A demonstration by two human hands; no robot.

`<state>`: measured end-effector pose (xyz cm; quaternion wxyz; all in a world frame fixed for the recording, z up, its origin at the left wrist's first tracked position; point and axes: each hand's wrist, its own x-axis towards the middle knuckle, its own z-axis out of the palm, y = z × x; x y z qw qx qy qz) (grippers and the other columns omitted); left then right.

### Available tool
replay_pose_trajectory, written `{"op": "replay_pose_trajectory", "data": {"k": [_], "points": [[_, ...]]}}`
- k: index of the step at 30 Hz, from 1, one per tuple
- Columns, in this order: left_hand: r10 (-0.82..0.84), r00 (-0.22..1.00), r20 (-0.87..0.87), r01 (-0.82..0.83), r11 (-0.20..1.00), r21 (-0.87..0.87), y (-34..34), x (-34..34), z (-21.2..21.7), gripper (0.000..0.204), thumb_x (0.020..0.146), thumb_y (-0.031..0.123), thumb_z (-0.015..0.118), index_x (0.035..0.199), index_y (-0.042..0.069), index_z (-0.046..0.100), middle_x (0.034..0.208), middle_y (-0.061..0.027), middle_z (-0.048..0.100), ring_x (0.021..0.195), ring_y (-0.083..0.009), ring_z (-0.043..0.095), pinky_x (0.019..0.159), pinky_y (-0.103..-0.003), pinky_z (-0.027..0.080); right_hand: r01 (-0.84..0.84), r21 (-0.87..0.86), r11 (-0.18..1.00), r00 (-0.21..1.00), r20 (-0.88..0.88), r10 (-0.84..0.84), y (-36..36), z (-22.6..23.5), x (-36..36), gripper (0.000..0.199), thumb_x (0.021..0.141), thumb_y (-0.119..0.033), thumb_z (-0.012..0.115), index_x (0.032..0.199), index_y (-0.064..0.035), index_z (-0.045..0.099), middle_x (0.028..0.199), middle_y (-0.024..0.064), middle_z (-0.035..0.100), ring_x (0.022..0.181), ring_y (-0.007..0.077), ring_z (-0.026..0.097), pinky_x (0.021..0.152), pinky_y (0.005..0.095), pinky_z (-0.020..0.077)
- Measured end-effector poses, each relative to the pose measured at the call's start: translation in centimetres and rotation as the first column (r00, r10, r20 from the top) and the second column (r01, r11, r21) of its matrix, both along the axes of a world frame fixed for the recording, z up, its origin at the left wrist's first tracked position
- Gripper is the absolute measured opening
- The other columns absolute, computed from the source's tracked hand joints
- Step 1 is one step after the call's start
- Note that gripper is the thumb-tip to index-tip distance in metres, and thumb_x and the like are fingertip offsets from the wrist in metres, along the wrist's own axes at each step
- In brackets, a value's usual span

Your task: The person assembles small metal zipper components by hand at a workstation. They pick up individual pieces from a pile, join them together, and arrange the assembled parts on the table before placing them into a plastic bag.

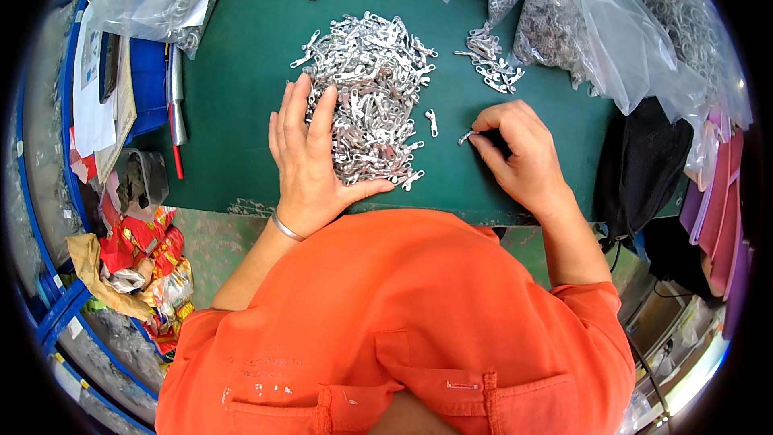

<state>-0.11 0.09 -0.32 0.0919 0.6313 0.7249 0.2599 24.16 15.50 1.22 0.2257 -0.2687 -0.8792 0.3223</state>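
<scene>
Silver zipper pulls [366, 97] heaped mid-desk [241, 56], left hand [310, 157] spread flat on the heap, right hand [515, 153] pinched shut on a single pull [465, 137] near the front edge.

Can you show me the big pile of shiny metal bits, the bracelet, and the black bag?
big pile of metal bits [366, 80], head view, middle of the heap.
bracelet [286, 228], head view, band on left wrist.
black bag [640, 165], head view, its front.
</scene>
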Motion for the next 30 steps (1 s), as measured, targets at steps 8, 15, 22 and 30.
{"op": "replay_pose_trajectory", "data": {"k": [8,15,22,30], "points": [[-0.008,1.000,-0.006,0.008,1.000,0.005,0.1,-0.1,-0.1,0.128,0.053,0.061,0.088,0.154,0.012,0.027,0.158,-0.0230,0.021,0.144,-0.0476,0.023,0.110,-0.067,0.020,0.102,-0.268,0.958,0.991,-0.053,-0.121,-0.6,0.4,0.0,0.020,0.080,0.004,0.074,0.094,-0.0027,0.061,0.085,0.0088,0.065,0.074,0.0209,0.065,0.064,0.0301,0.0521],[-0.004,1.000,-0.021,0.004,1.000,0.002,0.0,0.0,0.0,0.128,0.054,0.062,0.088,0.153,0.010,0.027,0.157,-0.0242,0.022,0.143,-0.0461,0.025,0.111,-0.064,0.021,0.182,-0.568,0.803,0.972,-0.022,-0.236,0.0,0.5,0.5,0.011,0.085,0.003,0.072,0.094,0.0004,0.065,0.082,0.0042,0.068,0.072,0.0099,0.065,0.063,0.0242,0.0518],[-0.007,1.000,-0.009,0.007,1.000,0.010,-0.1,0.0,-0.2,0.126,0.054,0.060,0.088,0.153,0.011,0.029,0.158,-0.0235,0.021,0.143,-0.0473,0.024,0.110,-0.067,0.020,0.222,-0.822,0.525,0.944,0.047,-0.326,0.7,1.0,0.5,0.005,0.092,-0.001,0.067,0.096,0.0022,0.066,0.082,0.0050,0.069,0.072,0.0094,0.067,0.062,0.0223,0.0534],[-0.004,1.000,-0.005,0.004,1.000,0.001,-0.1,0.0,-0.1,0.127,0.053,0.059,0.089,0.153,0.011,0.027,0.158,-0.0235,0.020,0.144,-0.0473,0.023,0.110,-0.067,0.020,0.214,-0.843,0.493,0.944,0.049,-0.325,0.9,0.7,0.6,0.007,0.092,-0.001,0.068,0.097,0.0034,0.065,0.082,0.0053,0.068,0.070,0.0096,0.066,0.063,0.0223,0.0546]]}}
